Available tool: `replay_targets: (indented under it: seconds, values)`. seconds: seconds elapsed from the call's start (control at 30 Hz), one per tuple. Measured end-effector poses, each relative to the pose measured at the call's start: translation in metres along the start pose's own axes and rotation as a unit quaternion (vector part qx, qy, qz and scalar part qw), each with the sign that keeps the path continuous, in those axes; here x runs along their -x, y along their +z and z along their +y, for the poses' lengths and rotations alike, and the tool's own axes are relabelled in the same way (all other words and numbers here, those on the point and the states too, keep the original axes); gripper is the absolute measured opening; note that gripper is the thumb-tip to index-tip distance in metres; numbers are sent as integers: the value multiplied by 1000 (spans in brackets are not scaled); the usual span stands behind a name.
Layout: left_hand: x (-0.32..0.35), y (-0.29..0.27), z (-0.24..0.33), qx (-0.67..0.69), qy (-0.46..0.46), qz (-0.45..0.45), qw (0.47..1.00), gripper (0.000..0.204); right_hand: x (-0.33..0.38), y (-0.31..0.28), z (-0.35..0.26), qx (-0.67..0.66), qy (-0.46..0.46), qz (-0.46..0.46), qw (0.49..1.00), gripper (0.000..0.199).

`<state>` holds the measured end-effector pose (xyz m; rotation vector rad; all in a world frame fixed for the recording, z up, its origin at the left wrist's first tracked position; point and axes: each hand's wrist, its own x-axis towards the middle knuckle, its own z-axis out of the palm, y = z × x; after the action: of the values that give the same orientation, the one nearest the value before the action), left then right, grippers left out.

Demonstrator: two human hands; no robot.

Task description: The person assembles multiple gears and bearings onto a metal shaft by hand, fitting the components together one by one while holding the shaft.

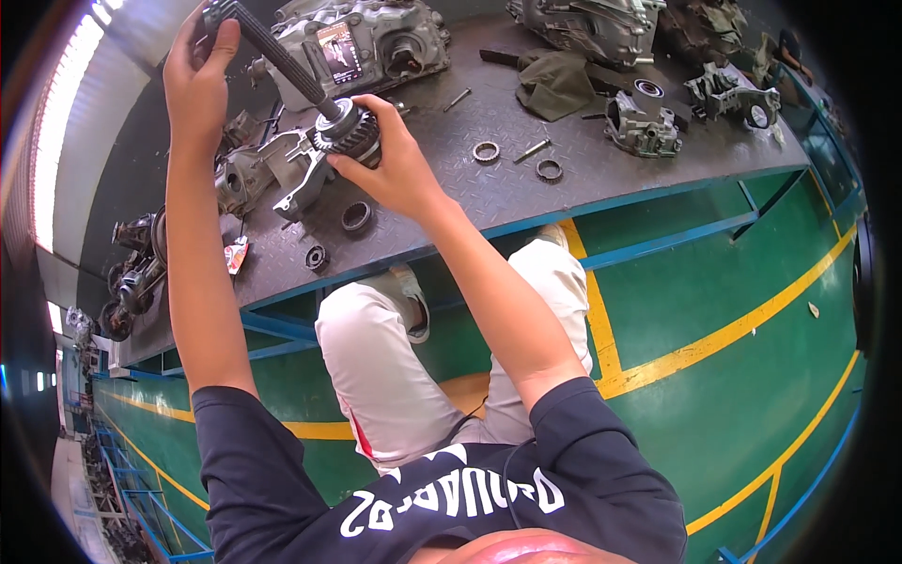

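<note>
A long splined gear shaft (282, 64) slants above the bench, held between both my hands. My left hand (198, 83) is closed round its upper end, the thumb along the side. At the lower end, my right hand (402, 162) grips a toothed gear (352, 141) on the shaft, with thumb and fingers on opposite sides. A bright collar sits just above that gear. Below the hands stands a cast metal housing (299, 193), partly hidden by the gear. A dark ring (357, 217) and a small bearing (317, 258) lie near the bench's front edge.
The metal bench (442, 160) holds a large gearbox casing (413, 38) with a lit phone (339, 53) against it. Rightward lie a bearing ring (486, 152), a bolt (533, 150), another ring (549, 170), a dark cloth (554, 85) and a smaller casing (644, 127).
</note>
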<state>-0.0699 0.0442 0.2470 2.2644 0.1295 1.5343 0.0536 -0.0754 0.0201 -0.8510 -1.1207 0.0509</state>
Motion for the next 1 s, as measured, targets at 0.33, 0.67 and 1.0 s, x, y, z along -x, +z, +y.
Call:
replay_targets:
  seconds: [0.33,0.67,1.0]
  values:
    - [-17,-24,8,-19,-70,-103,992,59,1,-3,-1,27,-12,13,999,95]
    - [44,18,18,50,-115,-290,949,65,5,-7,-6,36,0,31,999,108]
    - [88,11,-16,30,-164,-277,946,51,2,-7,0,65,-32,39,997,97]
